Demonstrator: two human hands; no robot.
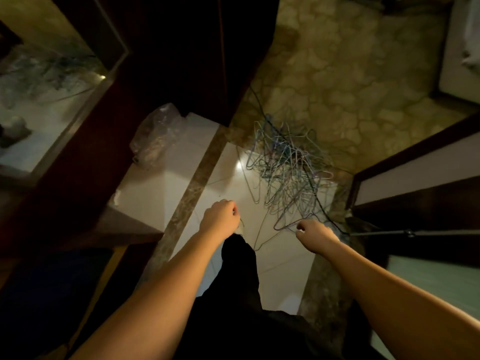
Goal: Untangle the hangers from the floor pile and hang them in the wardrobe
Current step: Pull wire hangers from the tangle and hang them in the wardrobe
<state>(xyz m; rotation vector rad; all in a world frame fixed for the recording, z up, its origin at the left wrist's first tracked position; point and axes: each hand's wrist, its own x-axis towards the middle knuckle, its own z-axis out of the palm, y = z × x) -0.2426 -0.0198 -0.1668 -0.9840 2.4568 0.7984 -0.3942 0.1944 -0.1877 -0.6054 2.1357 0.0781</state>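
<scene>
floor, plastic and a mirror in dim light

a crumpled clear plastic bag (155,133) lies on the glossy white floor tiles (275,266) near the far end of a mottled brown marble strip (193,183) that runs diagonally across them. beyond the tiles the floor turns to tan stone-pattern flooring (345,74). a thin black cable (259,103) trails over that flooring towards the tiles. at the left edge a framed mirror (46,81) leans in view. a small white scrap (117,197) sits at the tiles' left edge. dark trouser legs (241,281) stand on the tiles.
</scene>
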